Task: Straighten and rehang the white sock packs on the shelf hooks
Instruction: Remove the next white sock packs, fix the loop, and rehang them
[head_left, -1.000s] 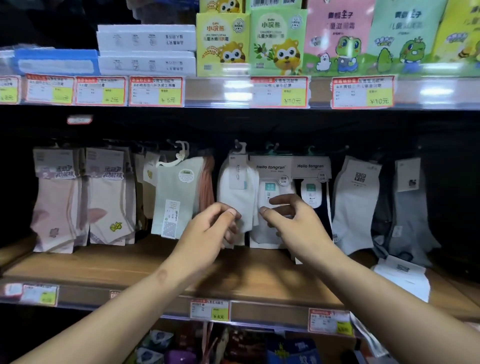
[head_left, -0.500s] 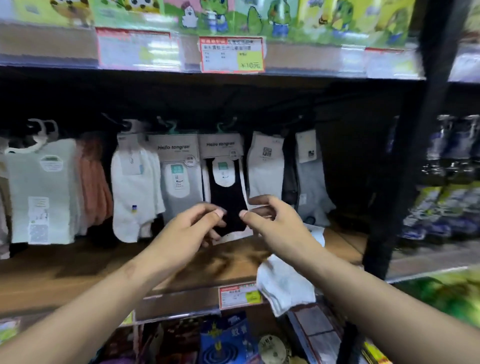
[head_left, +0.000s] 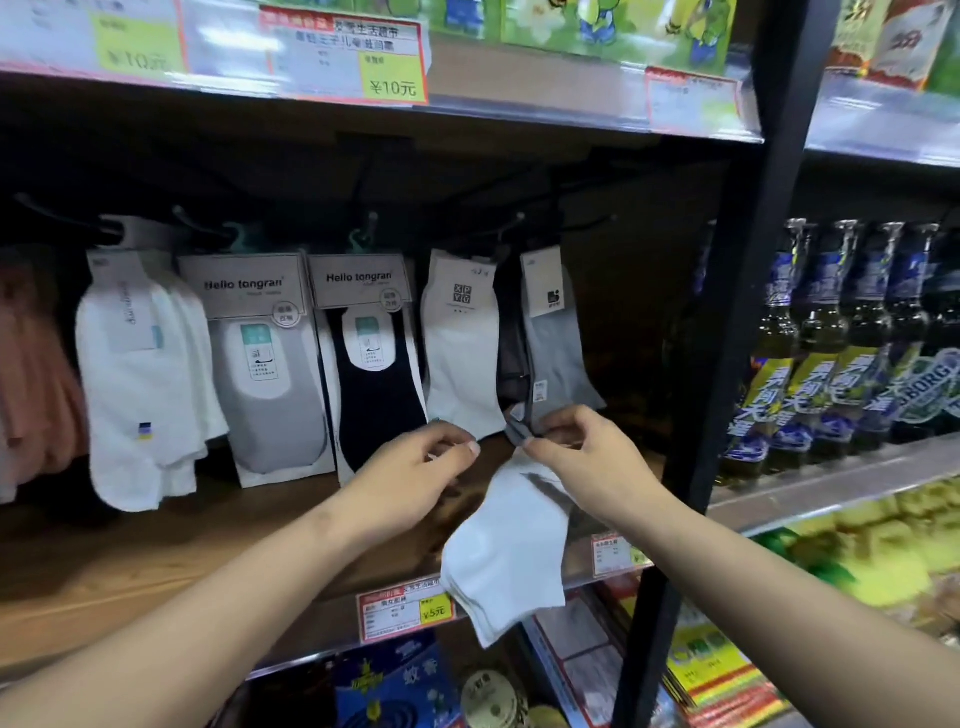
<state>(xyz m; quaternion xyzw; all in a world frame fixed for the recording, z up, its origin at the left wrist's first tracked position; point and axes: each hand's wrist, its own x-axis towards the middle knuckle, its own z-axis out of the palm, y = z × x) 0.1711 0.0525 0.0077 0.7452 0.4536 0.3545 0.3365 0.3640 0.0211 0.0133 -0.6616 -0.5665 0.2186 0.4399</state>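
A loose white sock pack (head_left: 506, 553) lies on the wooden shelf (head_left: 156, 561) and droops over its front edge. My right hand (head_left: 587, 460) pinches the top end of this pack, just below a hanging grey sock pack (head_left: 556, 348). My left hand (head_left: 415, 470) hovers a little to the left with curled fingers that hold nothing, in front of a black sock pack (head_left: 376, 384). Another white sock pack (head_left: 462, 343) hangs from a hook (head_left: 511, 226) between the black and grey ones. More white socks (head_left: 140, 374) hang further left.
A black shelf post (head_left: 727, 364) stands right beside my right hand. Beer bottles (head_left: 831, 343) fill the neighbouring bay. A grey "Hello tongran" pack (head_left: 270, 364) hangs left of the black one. Price tags (head_left: 405, 610) line the shelf edge, with goods below.
The view has swung to the right. My right hand has reached the fallen white pack and closed on its top; my left hand has followed to the right.
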